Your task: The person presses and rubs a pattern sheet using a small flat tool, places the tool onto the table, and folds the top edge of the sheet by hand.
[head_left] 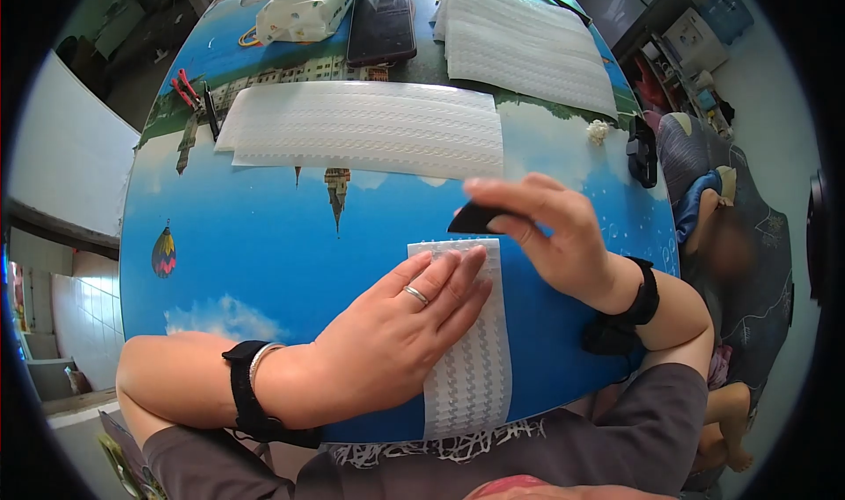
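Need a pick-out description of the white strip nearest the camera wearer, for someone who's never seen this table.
On the blue picture-printed table, find the near edge, where the ringed left hand rests. Beneath it is a narrow white patterned strip, its length pointing toward the person's body. Unlike the white sheets lying crosswise farther back, it has a hand on it.

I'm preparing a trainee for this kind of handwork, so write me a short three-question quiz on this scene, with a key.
1. Which hand holds the black piece?
2. True or false: in the picture, the phone lies to the right of the white packet.
3. The left hand rests on: A) the phone; B) a patterned white strip; C) the white packet.

Key:
1. The right hand.
2. True.
3. B.
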`<state>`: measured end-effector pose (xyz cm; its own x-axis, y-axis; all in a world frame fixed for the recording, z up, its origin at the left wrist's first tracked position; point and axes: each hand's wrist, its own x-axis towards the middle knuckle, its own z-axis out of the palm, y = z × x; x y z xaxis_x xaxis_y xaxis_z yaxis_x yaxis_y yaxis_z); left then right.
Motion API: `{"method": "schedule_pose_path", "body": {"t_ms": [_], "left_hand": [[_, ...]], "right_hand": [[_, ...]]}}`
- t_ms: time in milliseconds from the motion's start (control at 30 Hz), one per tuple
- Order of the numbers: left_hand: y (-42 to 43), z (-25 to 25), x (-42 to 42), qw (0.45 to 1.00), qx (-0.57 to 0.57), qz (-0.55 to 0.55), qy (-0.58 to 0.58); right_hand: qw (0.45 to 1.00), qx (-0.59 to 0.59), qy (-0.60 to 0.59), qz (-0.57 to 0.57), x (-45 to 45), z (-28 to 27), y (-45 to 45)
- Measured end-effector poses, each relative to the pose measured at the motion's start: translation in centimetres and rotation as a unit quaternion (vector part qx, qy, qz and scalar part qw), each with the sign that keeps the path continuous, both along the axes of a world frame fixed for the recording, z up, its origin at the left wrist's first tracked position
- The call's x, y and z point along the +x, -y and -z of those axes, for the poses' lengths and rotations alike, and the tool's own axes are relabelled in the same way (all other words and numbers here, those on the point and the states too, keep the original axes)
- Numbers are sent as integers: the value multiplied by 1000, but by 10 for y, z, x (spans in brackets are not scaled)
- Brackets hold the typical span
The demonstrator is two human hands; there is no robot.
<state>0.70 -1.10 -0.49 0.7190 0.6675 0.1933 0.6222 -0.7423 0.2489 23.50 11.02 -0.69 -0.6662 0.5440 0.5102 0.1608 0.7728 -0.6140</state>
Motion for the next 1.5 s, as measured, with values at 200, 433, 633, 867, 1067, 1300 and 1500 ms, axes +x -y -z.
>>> {"method": "schedule_pose_path", "body": {"t_ms": [200,433,633,867,1067,1300,1500], "left_hand": [[-1,0,0,1000,7,-3,-9],[0,-2,0,1000,1,1,-23],[-1,6,-1,999,42,20,-19],[2,6,0,999,-29,7,24],[2,5,0,1000,-23,4,12],[1,6,-1,999,21,-3,34],[-1,2,-2,998,52,-28,20]], "right_hand": [[998,-62,9,5,1,1,2],[997,-79,21,10,4,-2,2],[993,97,45,-42,4,-5,-1],[987,143,67,20,1,-5,2],[990,127,43,-41,3,-8,-1],[995,31,86,-35,4,-10,3],[994,-101,-32,32,5,-4,-2]]}}
